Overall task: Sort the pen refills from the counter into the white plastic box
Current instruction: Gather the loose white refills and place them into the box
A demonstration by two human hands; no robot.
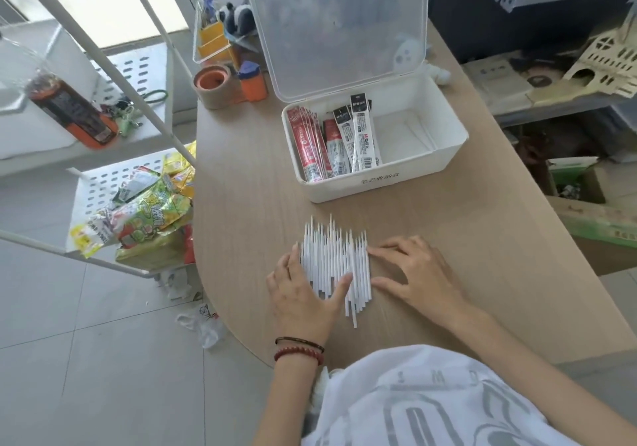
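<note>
Most of the job is ahead of me, I judge: the loose pen refills [334, 259] lie on the worktop [248, 204] in a flat row, side by side with their tips pointing to the far side, just near of the white plastic box [379, 183], and none of these bare white ones shows inside it. My left hand [303, 294] lies flat against the left edge of the row, fingers straight along it and thumb laid across the near ends. My right hand [417, 273] rests on the worktop at the right edge, fingers spread and relaxed, tips touching the outermost refills. Neither hand grasps anything; they only bracket the row from both sides, as if to gather it. The box stands open, its clear lid [341, 25] tilted up at the far side. In its left part stand packaged refills [331, 139], red packs to the left and black-and-white packs beside them, leaning together. The right part shows only bare white floor, so there is room. I cannot tell whether a divider separates the two parts. What remains is to bunch the row, lift it and set it in the box.
</note>
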